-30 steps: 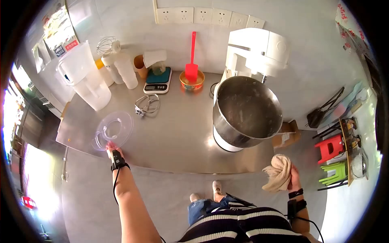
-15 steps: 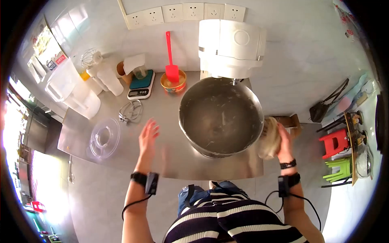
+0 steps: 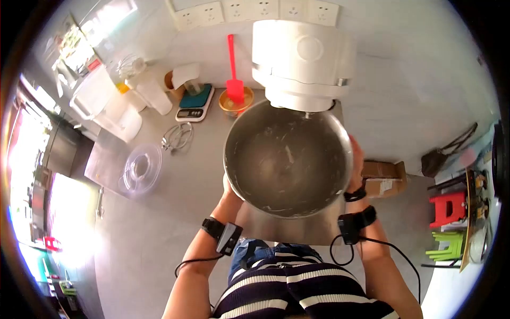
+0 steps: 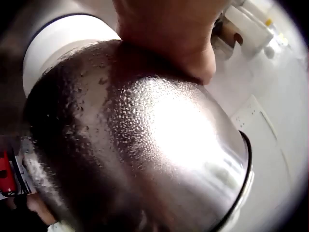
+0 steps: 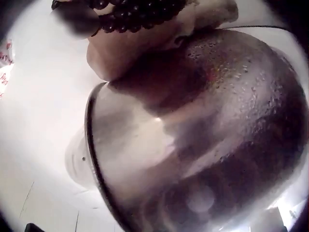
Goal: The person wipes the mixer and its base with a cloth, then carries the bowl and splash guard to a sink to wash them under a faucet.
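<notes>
A large steel mixing bowl [image 3: 287, 186], streaked with pale residue inside, stands below the head of a white stand mixer [image 3: 303, 64]. Against its lower left outer wall lies my left hand [image 3: 229, 192], its fingers hidden behind the bowl in the head view. On the opposite side, my right hand [image 3: 356, 162] lies along the wall just under the rim. Water droplets cover the bowl's outside [image 4: 135, 130] in the left wrist view, where the heel of my left hand touches the steel. The beige cloth is hidden from the head view, and how my fingers are bent I cannot tell.
A clear plastic lid [image 3: 131, 182] lies at the table's left end. Behind it are a water jug [image 3: 101, 106], a metal beater [image 3: 178, 137], a kitchen scale [image 3: 192, 113] and a small bowl [image 3: 228, 109] with a red spatula [image 3: 234, 87]. A cardboard box [image 3: 382, 181] sits at right.
My left hand has let go of the plastic lid and moved right to the bowl. My right hand has come up from the lower right to the bowl's side; its cloth has passed out of sight.
</notes>
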### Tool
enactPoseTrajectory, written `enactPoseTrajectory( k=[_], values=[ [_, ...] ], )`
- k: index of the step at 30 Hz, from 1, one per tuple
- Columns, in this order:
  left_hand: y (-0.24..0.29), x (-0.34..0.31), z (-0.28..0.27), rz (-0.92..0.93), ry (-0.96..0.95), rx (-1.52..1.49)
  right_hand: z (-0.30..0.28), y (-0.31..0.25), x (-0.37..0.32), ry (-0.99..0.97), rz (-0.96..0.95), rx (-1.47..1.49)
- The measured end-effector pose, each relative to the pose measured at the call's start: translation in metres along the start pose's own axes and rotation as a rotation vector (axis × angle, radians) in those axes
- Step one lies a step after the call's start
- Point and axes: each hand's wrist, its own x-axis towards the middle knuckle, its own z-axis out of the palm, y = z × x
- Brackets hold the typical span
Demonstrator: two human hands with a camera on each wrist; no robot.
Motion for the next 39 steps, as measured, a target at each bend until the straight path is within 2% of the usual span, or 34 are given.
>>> enactPoseTrajectory(
  k=[1, 2, 4, 5, 7, 8, 10, 11, 12, 14, 15, 16, 19, 22, 25, 26, 27, 28, 29, 30, 31, 32, 33, 34, 35, 36, 37, 38, 39],
  values=[
    [0.001, -0.006, 0.000, 0.023, 0.002, 0.018, 0.001, -0.039, 0.010, -0.060, 0.163, 0.428],
    [0.003, -0.015, -0.002, 0.041, 0.005, 0.035, 0.008, -0.049, 0.019, -0.004, 0.203, 0.441],
    [0.010, -0.035, -0.008, 0.091, 0.005, 0.088, 0.013, -0.058, 0.019, -0.129, 0.270, 0.375],
    [0.016, -0.048, -0.016, 0.123, 0.011, 0.119, 0.014, -0.062, 0.006, -0.176, 0.117, 0.183],
    [0.034, -0.080, -0.038, 0.214, 0.042, 0.168, 0.033, -0.061, -0.020, -0.129, 0.153, 0.035],
    [0.045, -0.098, -0.056, 0.262, 0.073, 0.189, 0.046, -0.066, -0.035, -0.210, 0.118, -0.062],
    [0.067, -0.131, -0.098, 0.354, 0.158, 0.218, 0.087, -0.095, -0.061, -0.301, 0.066, -0.014],
    [0.078, -0.147, -0.121, 0.398, 0.205, 0.222, 0.112, -0.079, -0.070, -0.277, 0.011, -0.035],
    [0.088, -0.159, -0.144, 0.439, 0.243, 0.224, 0.142, -0.084, -0.077, -0.263, 0.235, 0.243],
    [0.104, -0.176, -0.188, 0.505, 0.309, 0.216, 0.190, -0.086, -0.082, -0.288, 0.147, 0.191],
    [0.109, -0.181, -0.209, 0.523, 0.330, 0.208, 0.216, -0.071, -0.086, -0.314, 0.171, 0.271],
    [0.113, -0.181, -0.226, 0.536, 0.342, 0.203, 0.226, -0.089, -0.083, -0.309, 0.110, 0.178],
    [0.116, -0.167, -0.266, 0.554, 0.313, 0.190, 0.269, -0.071, -0.082, -0.332, 0.057, 0.057],
    [0.112, -0.136, -0.289, 0.559, 0.203, 0.202, 0.277, -0.064, -0.069, -0.384, 0.133, 0.195],
    [0.107, -0.126, -0.305, 0.629, 0.124, 0.280, 0.241, -0.063, -0.071, -0.317, 0.602, 0.752],
    [0.104, -0.130, -0.310, 0.718, 0.249, 0.257, 0.214, -0.086, -0.069, -0.333, 0.731, 0.889],
    [0.106, -0.152, -0.303, 0.829, 0.517, 0.172, 0.183, -0.108, -0.069, -0.349, 0.854, 1.029],
    [0.108, -0.174, -0.295, 0.921, 0.798, 0.099, 0.152, -0.094, -0.078, -0.391, 0.855, 1.320],
    [0.106, -0.198, -0.325, 0.987, 0.749, 0.052, 0.118, -0.079, -0.084, -0.439, 0.850, 1.613],
    [0.119, -0.237, -0.296, 1.102, 0.686, -0.016, 0.086, -0.102, -0.079, -0.294, 0.579, 1.253],
    [0.128, -0.268, -0.266, 1.139, 0.785, 0.056, 0.054, -0.126, -0.074, -0.113, 0.407, 0.821],
    [0.139, -0.288, -0.225, 1.188, 0.883, 0.071, 0.023, -0.136, -0.064, 0.087, 0.428, 1.133],
    [0.143, -0.305, -0.197, 1.175, 0.927, 0.207, -0.016, -0.150, -0.043, -0.078, 0.355, 1.030],
    [0.138, -0.306, -0.184, 1.221, 0.843, 0.170, -0.033, -0.182, -0.020, 0.128, 0.218, 0.837],
    [0.133, -0.306, -0.169, 1.268, 0.761, 0.130, -0.048, -0.205, 0.008, 0.217, 0.123, 0.852],
    [0.125, -0.300, -0.152, 1.244, 0.584, 0.172, -0.070, -0.216, 0.040, 0.073, -0.031, 0.830],
    [0.124, -0.296, -0.111, 1.218, 0.415, 0.216, -0.080, -0.236, 0.072, 0.089, -0.152, 0.696],
    [0.113, -0.285, -0.059, 1.286, 0.363, 0.326, -0.080, -0.257, 0.096, 0.039, -0.304, 0.562],
    [0.107, -0.267, -0.023, 1.304, 0.326, 0.419, -0.076, -0.275, 0.121, -0.142, -0.435, 0.383]
  ],
)
